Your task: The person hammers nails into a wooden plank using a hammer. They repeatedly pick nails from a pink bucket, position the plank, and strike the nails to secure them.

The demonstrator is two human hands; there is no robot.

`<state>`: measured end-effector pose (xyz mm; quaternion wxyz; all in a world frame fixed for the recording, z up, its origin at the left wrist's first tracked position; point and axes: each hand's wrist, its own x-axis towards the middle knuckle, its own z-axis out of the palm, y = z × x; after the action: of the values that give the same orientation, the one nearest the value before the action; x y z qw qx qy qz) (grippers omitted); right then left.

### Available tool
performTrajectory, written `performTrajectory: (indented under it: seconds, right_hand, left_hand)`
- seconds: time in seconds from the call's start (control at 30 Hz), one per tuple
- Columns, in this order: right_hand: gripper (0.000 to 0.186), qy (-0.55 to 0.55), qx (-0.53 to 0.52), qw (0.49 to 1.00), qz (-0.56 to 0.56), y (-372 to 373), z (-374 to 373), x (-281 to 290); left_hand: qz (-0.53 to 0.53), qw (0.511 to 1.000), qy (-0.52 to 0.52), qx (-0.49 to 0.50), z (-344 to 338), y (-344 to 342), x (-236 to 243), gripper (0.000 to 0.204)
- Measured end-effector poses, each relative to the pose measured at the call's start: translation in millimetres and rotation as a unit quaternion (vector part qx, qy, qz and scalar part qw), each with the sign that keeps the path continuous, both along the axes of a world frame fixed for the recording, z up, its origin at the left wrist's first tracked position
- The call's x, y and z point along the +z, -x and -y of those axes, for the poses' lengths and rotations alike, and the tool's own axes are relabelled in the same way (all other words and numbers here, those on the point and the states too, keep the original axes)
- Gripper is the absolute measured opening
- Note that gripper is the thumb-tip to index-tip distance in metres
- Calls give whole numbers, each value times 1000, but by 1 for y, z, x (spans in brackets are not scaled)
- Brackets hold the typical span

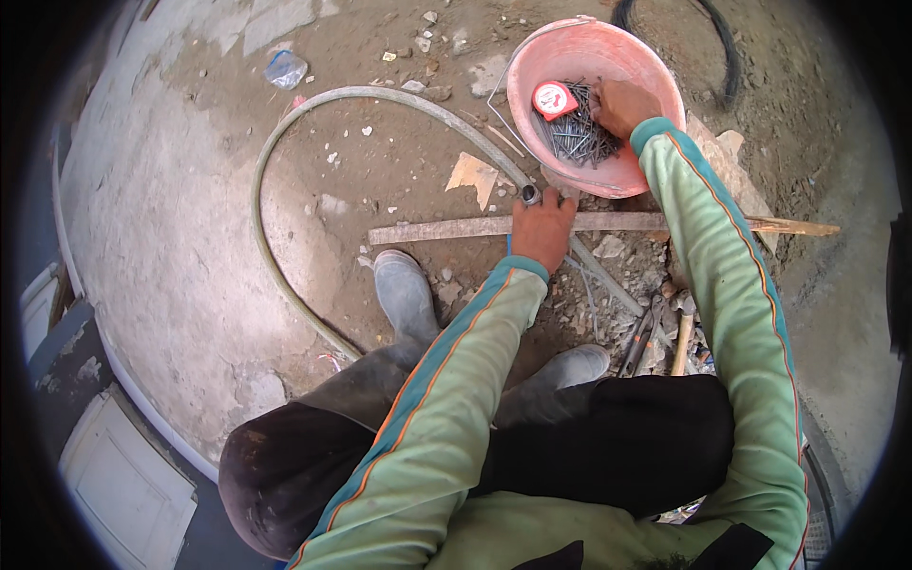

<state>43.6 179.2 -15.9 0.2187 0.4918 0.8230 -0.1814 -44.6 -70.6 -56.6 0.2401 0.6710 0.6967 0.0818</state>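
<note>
My right hand (624, 107) reaches down into a pink bucket (655, 66), its fingers curled among loose nails (579, 138); the fingertips are partly hidden. Beside the nails in the bucket sits a red and white tape measure (554, 99). My left hand (544, 231) is closed over a long, thin wooden strip (442, 230) lying across the ground in front of me. A dark round piece (530, 195) shows at its fingertips, and a bit of blue shows by the wrist; I cannot make out what these are. A pale hose (275, 161) passes by that hand.
Near my right knee lie dark-handled pliers (641, 334) and a hammer (682, 334) with a wooden handle, on rubble. My grey boots (407, 293) stand on dirt and concrete. A plastic bag (285, 69) lies far left; a black hose (727, 52) curves behind the bucket.
</note>
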Motion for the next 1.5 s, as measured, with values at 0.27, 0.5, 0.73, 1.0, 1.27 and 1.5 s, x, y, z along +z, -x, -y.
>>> performTrajectory:
  seconds: [0.27,0.5,0.73,1.0,1.27,1.5]
  right_hand:
    - [28,-49,124,990,43,15,22,8]
    - [27,-49,64,997,11,-22,-3,0]
    - [21,71,21,996,-49,-27,-9,54]
    - [19,119,-41,969,-211,-72,8,77]
    - [11,236,-232,849,-413,-126,71,121]
    - [13,200,-318,801,-467,-177,112,131]
  left_hand:
    - [10,999,34,6,1,0,-1,27]
    - [14,999,36,-3,-2,-1,3,27]
    - [11,999,44,-3,-1,1,2,31]
    - [-6,995,94,-39,-4,0,1,46]
    - [19,996,36,-82,3,12,-3,58]
    - [282,946,136,-85,-39,11,16,53]
